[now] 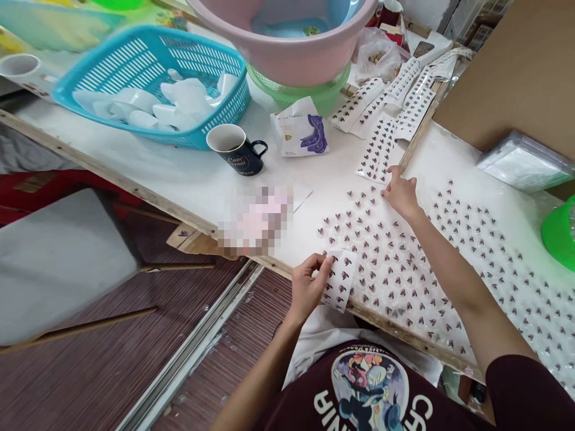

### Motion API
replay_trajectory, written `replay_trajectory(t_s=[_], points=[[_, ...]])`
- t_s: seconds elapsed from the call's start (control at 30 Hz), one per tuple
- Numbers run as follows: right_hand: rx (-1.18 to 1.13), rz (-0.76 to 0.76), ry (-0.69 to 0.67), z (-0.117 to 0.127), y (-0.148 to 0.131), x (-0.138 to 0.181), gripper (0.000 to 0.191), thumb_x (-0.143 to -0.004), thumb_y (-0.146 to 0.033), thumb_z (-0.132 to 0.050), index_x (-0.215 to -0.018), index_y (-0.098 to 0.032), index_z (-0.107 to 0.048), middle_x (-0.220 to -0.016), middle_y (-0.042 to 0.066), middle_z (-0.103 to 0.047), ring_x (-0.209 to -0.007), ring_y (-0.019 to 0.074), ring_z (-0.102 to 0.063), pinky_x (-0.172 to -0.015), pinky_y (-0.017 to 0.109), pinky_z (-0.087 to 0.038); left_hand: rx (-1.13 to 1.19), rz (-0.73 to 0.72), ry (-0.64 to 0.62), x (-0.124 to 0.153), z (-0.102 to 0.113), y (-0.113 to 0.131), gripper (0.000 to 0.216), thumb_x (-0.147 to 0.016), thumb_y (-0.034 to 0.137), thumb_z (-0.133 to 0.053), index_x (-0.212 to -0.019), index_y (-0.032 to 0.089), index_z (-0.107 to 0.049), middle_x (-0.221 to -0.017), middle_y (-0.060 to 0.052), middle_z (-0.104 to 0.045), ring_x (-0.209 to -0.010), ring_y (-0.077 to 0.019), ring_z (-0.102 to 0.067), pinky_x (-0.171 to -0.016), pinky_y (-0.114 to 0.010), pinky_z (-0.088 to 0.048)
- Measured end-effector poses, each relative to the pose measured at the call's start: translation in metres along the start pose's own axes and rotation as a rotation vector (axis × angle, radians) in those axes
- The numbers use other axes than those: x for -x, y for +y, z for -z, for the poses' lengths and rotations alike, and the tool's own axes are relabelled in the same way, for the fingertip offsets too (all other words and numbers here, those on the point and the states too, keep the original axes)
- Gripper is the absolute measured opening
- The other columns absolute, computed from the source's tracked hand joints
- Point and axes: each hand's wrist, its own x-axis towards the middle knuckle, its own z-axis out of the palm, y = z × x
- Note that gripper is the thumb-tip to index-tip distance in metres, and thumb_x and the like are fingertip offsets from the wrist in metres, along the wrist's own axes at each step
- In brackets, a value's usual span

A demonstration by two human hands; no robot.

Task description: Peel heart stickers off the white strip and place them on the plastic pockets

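My left hand (308, 287) pinches a small white sticker sheet (341, 287) printed with dark motifs, held at the table's near edge. My right hand (399, 193) reaches out over the white table (179, 173), fingers curled with the fingertips pressed down among many small clear round pieces (381, 251), each bearing a dark sticker, laid out in rows. What the fingertips hold, if anything, is hidden. More sticker sheets (380, 149) lie just beyond that hand.
A dark mug (236, 149) and a small white packet (300, 129) stand mid-table. Behind are a blue basket (153, 84) of white pieces, and a pink basin (287, 42) stacked on a green one. Cardboard (516, 66), a clear bag stack (521, 158) and a green bowl (561, 230) sit right.
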Motion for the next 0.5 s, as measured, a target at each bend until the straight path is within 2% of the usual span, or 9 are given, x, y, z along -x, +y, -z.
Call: replay_trajectory(t_s=[0.13,0.23,0.37,0.5], points=[[0.075,-0.025,0.037,0.003,-0.005,0.001,0.048,-0.079,-0.012,-0.060,-0.124,-0.017,-0.043,-0.086,0.007,-0.067,-0.082,0.0290,-0.063,-0.095,0.049,-0.031,-0.007,-0.007,0.002,0.000,0.000,0.001,0.030,-0.091,0.036,-0.062,-0.068,0.018,-0.059,-0.062,0.001,-0.055,-0.058,-0.0124,-0.047,-0.057,-0.024,-0.041],[-0.023,-0.064,0.052,0.009,-0.002,0.004,0.044,-0.082,-0.012,-0.058,-0.123,-0.019,-0.045,-0.085,0.004,-0.066,-0.081,0.0257,-0.062,-0.097,0.048,-0.031,-0.011,-0.016,0.005,0.000,0.000,-0.001,0.031,-0.091,0.038,-0.062,-0.068,0.018,-0.060,-0.061,0.001,-0.055,-0.057,-0.0124,-0.047,-0.057,-0.024,-0.041],[-0.215,-0.145,0.160,0.020,0.013,0.010,0.033,-0.087,-0.022,-0.055,-0.119,-0.023,-0.049,-0.087,0.001,-0.065,-0.078,0.0209,-0.060,-0.098,0.046,-0.034,-0.012,-0.021,0.004,0.000,0.000,-0.002,0.032,-0.091,0.041,-0.062,-0.068,0.018,-0.060,-0.060,0.001,-0.055,-0.057,-0.0127,-0.047,-0.057,-0.024,-0.042],[-0.275,-0.182,0.144,0.027,0.026,0.018,0.018,-0.085,-0.033,-0.057,-0.098,-0.022,-0.062,-0.099,0.006,-0.065,-0.078,0.0198,-0.058,-0.087,0.040,-0.043,-0.008,-0.014,0.008,0.000,0.000,-0.001,0.032,-0.091,0.040,-0.062,-0.068,0.018,-0.060,-0.060,0.001,-0.055,-0.057,-0.0126,-0.047,-0.056,-0.024,-0.042]])
